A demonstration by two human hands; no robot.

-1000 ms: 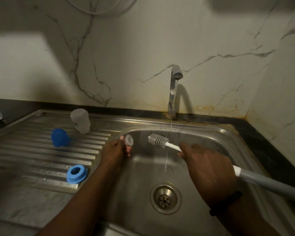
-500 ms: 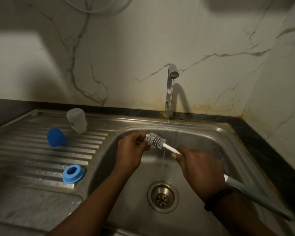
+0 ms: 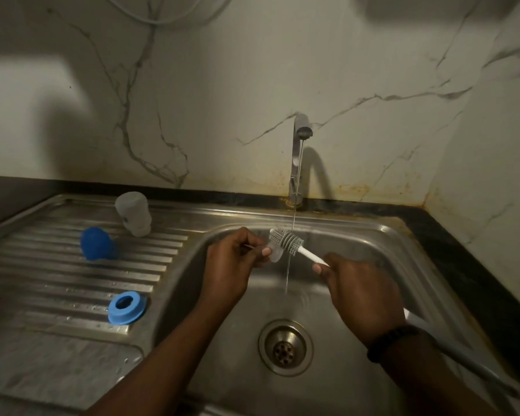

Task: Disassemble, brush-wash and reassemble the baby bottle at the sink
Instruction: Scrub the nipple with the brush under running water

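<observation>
My left hand pinches a small clear teat over the sink basin. My right hand grips the white handle of a bottle brush, whose grey bristled head lies against the teat's top. A thin stream of water falls from the tap just right of the brush head. On the ribbed draining board stand the frosted bottle body upside down, a blue cap and a blue screw ring.
The drain strainer sits at the basin's bottom, below my hands. A marble wall rises behind the sink and at the right. A dark counter strip edges the basin on the right. The brush's grey handle end runs off toward the lower right.
My left hand carried the teat right, from the basin's left rim to the brush head. The brush head now rests against the teat beside the water stream.
</observation>
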